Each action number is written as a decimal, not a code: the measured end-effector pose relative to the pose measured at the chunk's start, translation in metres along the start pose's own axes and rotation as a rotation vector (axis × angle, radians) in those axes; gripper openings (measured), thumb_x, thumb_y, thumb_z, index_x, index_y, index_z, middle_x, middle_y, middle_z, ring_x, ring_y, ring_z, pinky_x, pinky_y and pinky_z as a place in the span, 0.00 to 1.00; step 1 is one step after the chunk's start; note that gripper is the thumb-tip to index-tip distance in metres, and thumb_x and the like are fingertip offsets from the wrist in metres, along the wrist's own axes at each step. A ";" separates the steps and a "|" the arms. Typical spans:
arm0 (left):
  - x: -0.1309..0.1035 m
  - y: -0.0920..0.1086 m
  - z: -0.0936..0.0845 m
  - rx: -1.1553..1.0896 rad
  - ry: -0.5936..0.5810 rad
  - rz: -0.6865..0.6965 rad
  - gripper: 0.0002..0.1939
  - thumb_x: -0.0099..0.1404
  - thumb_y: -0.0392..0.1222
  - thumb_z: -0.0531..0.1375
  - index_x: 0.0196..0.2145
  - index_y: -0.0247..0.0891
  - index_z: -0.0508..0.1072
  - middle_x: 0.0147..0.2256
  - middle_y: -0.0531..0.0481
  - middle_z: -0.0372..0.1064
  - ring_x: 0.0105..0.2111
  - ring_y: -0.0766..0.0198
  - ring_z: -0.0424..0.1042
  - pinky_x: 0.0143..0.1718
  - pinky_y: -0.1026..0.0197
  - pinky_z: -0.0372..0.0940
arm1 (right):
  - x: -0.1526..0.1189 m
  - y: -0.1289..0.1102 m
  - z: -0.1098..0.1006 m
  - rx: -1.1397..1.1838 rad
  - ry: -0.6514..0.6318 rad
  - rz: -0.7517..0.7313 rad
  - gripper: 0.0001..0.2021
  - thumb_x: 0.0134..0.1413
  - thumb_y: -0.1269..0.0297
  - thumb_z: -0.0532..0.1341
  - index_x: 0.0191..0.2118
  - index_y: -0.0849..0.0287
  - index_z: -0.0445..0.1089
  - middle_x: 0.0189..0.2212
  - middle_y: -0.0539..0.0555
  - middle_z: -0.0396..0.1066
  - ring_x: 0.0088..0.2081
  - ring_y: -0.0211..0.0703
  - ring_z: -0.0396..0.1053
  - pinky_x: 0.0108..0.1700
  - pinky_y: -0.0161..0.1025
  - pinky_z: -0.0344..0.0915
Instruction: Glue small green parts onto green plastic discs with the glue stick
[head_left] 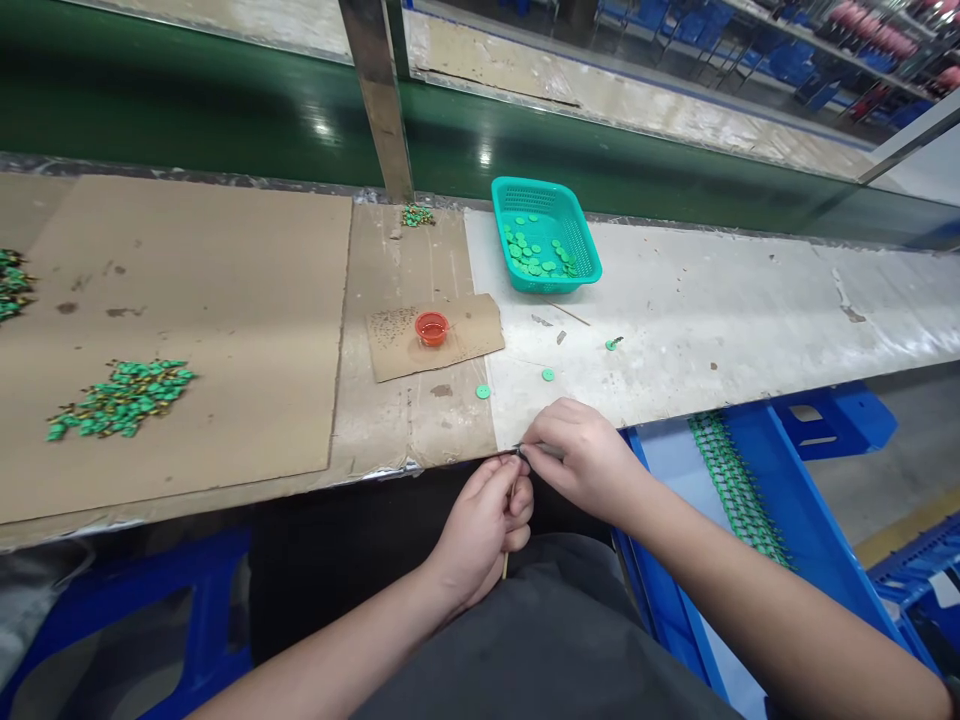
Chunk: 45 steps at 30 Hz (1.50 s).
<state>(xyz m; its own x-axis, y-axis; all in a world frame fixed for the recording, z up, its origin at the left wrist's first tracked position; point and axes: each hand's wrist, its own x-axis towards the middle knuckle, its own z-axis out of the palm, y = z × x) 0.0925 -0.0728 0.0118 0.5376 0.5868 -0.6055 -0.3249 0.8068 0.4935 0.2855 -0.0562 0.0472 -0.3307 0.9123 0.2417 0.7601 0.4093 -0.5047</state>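
Note:
My left hand (487, 510) is closed around a thin wooden stick (505, 566), whose lower end shows below the fist. Pinched in my right hand (574, 450) is a slim grey metal tool (551, 451), perhaps tweezers. The fingertips of both hands meet at the table's front edge, over a tiny dark piece too small to name. Just beyond them lie two green button-like discs, a left disc (483, 392) and a right disc (548, 375). Farther right is another green disc (611, 344) with something dark on it.
A teal basket (585, 235) holds several green discs. An orange-red cup (432, 330) stands on a cardboard piece (386, 362) scattered with dark specks. Green-and-gold small parts (124, 398) are heaped at left. A blue tray (806, 500) with rows of green pieces is beside my right arm.

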 end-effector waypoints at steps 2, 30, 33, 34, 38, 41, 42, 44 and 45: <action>0.000 0.000 -0.001 0.000 -0.001 0.003 0.36 0.57 0.69 0.82 0.42 0.43 0.69 0.25 0.64 0.58 0.24 0.73 0.46 0.23 0.66 0.38 | 0.001 0.001 0.001 0.005 0.003 0.018 0.12 0.74 0.75 0.68 0.36 0.52 0.73 0.33 0.53 0.79 0.39 0.51 0.75 0.45 0.46 0.69; 0.004 0.000 0.010 0.001 -0.004 -0.007 0.36 0.56 0.69 0.83 0.40 0.43 0.70 0.25 0.63 0.58 0.24 0.72 0.47 0.23 0.68 0.40 | -0.006 -0.002 -0.004 -0.024 0.002 0.003 0.12 0.78 0.75 0.61 0.39 0.52 0.70 0.37 0.55 0.76 0.41 0.53 0.73 0.45 0.49 0.71; 0.004 0.000 0.009 0.000 -0.004 0.000 0.35 0.56 0.69 0.82 0.41 0.43 0.70 0.25 0.63 0.58 0.24 0.72 0.47 0.23 0.68 0.40 | -0.006 -0.001 -0.003 -0.031 0.033 0.022 0.13 0.78 0.76 0.60 0.39 0.52 0.69 0.37 0.56 0.76 0.41 0.54 0.74 0.45 0.49 0.71; 0.004 -0.001 0.009 0.000 -0.004 0.002 0.35 0.57 0.68 0.82 0.41 0.43 0.70 0.25 0.63 0.58 0.24 0.72 0.47 0.22 0.68 0.40 | -0.007 -0.001 -0.002 -0.028 0.039 0.025 0.13 0.77 0.76 0.61 0.39 0.52 0.69 0.37 0.55 0.75 0.41 0.53 0.74 0.45 0.49 0.72; 0.005 -0.002 0.007 0.000 -0.014 0.008 0.33 0.60 0.67 0.81 0.41 0.43 0.70 0.25 0.63 0.58 0.24 0.72 0.48 0.23 0.67 0.39 | -0.009 -0.001 -0.001 -0.020 0.033 0.021 0.12 0.77 0.75 0.63 0.39 0.51 0.69 0.36 0.54 0.76 0.41 0.53 0.75 0.45 0.48 0.72; 0.005 -0.003 0.005 0.000 -0.020 0.013 0.32 0.62 0.66 0.81 0.42 0.43 0.71 0.25 0.63 0.58 0.23 0.72 0.48 0.23 0.67 0.39 | -0.010 -0.001 -0.001 -0.025 0.054 0.041 0.12 0.77 0.76 0.61 0.39 0.51 0.68 0.37 0.55 0.76 0.41 0.54 0.74 0.45 0.49 0.71; 0.005 -0.004 0.005 0.001 -0.020 0.014 0.31 0.62 0.66 0.80 0.42 0.43 0.71 0.25 0.63 0.58 0.23 0.72 0.48 0.23 0.67 0.39 | -0.010 -0.001 -0.001 -0.022 0.061 0.048 0.13 0.77 0.76 0.61 0.39 0.51 0.68 0.37 0.55 0.76 0.41 0.53 0.74 0.45 0.49 0.71; 0.005 -0.004 0.005 0.002 -0.021 0.014 0.32 0.63 0.67 0.80 0.42 0.42 0.71 0.25 0.63 0.58 0.23 0.72 0.48 0.23 0.67 0.38 | -0.009 -0.001 -0.001 -0.008 0.060 0.046 0.13 0.76 0.76 0.62 0.39 0.51 0.68 0.36 0.54 0.76 0.40 0.52 0.75 0.44 0.48 0.71; 0.005 -0.004 0.005 0.003 -0.022 0.014 0.32 0.63 0.67 0.80 0.42 0.42 0.71 0.25 0.62 0.58 0.23 0.72 0.48 0.23 0.67 0.38 | -0.009 -0.001 -0.001 -0.001 0.053 0.039 0.13 0.76 0.76 0.63 0.39 0.51 0.68 0.36 0.53 0.76 0.40 0.51 0.75 0.44 0.48 0.71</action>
<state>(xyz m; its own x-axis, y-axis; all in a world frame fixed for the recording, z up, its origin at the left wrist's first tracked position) 0.1001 -0.0733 0.0097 0.5497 0.5964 -0.5849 -0.3302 0.7983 0.5037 0.2887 -0.0646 0.0464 -0.2709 0.9253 0.2653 0.7725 0.3734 -0.5136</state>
